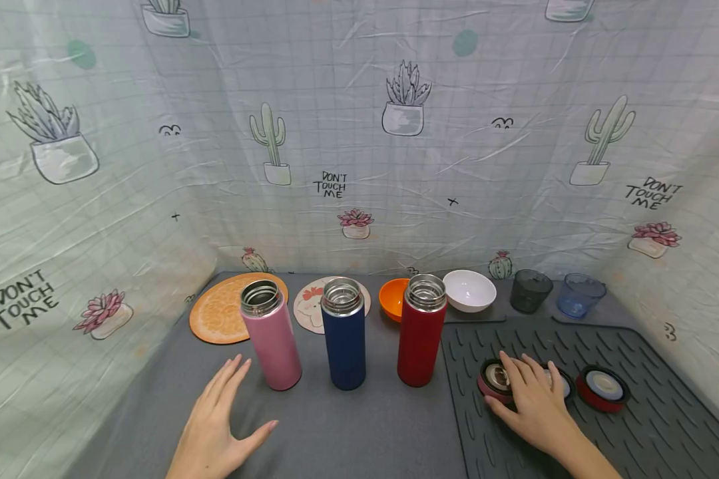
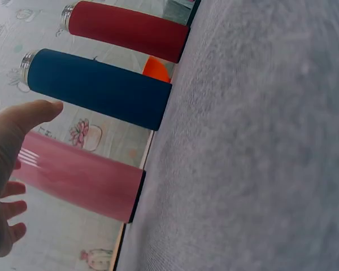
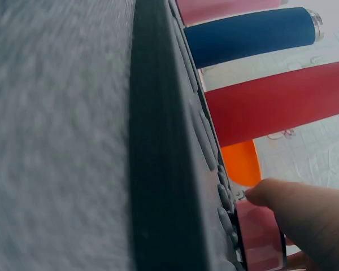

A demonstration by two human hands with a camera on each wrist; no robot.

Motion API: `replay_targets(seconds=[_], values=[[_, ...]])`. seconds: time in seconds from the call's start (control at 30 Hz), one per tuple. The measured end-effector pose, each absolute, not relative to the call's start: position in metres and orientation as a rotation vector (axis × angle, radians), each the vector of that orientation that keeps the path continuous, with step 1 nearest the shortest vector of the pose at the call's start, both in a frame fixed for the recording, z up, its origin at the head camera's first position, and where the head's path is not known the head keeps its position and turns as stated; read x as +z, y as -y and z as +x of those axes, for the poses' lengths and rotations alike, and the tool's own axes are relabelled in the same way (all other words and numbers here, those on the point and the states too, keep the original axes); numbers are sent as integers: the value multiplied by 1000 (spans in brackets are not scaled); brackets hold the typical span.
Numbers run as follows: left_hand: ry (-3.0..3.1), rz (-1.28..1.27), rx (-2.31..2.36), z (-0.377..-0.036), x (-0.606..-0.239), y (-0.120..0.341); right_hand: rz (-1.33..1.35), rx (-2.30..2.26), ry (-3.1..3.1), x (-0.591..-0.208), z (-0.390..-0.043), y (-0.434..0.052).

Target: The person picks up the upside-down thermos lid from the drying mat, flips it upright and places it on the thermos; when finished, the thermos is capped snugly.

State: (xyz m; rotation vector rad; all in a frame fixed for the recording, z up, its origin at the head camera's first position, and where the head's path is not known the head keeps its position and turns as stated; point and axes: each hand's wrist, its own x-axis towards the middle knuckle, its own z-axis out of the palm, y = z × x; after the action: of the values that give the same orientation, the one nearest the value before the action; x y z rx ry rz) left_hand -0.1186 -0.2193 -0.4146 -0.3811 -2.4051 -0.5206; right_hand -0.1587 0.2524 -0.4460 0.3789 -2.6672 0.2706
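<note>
Three uncapped flasks stand in a row, their lids lying on the ribbed mat.

The pink flask point(image 1: 271, 334), navy flask point(image 1: 344, 333) and red flask point(image 1: 421, 330) stand upright with mouths open; what is inside cannot be seen. The left hand point(image 1: 222, 423) hovers flat, fingers spread, just beside the pink flask, holding nothing. The right hand point(image 1: 533, 399) lies across the pink lid point(image 1: 494, 379) on the dark mat point(image 1: 635, 412), fingers seemingly curled round it. A red lid point(image 1: 602, 387) sits nearby.

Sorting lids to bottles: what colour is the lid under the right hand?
Pink lid, clearest in the head view.
</note>
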Motion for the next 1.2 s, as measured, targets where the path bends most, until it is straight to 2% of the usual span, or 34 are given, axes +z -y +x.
replay_targets(seconds=[0.7,1.03,1.2], values=[[2512,-331,-713,-113,-424,202,444,422,2458,-457,-164,-253],[2593,-348,-685,-112,-420,186,571,526,2406,-433,-153,-229],[2568,-442,-602,-117,-413,177,664,557,2374,-418,-147,-211]])
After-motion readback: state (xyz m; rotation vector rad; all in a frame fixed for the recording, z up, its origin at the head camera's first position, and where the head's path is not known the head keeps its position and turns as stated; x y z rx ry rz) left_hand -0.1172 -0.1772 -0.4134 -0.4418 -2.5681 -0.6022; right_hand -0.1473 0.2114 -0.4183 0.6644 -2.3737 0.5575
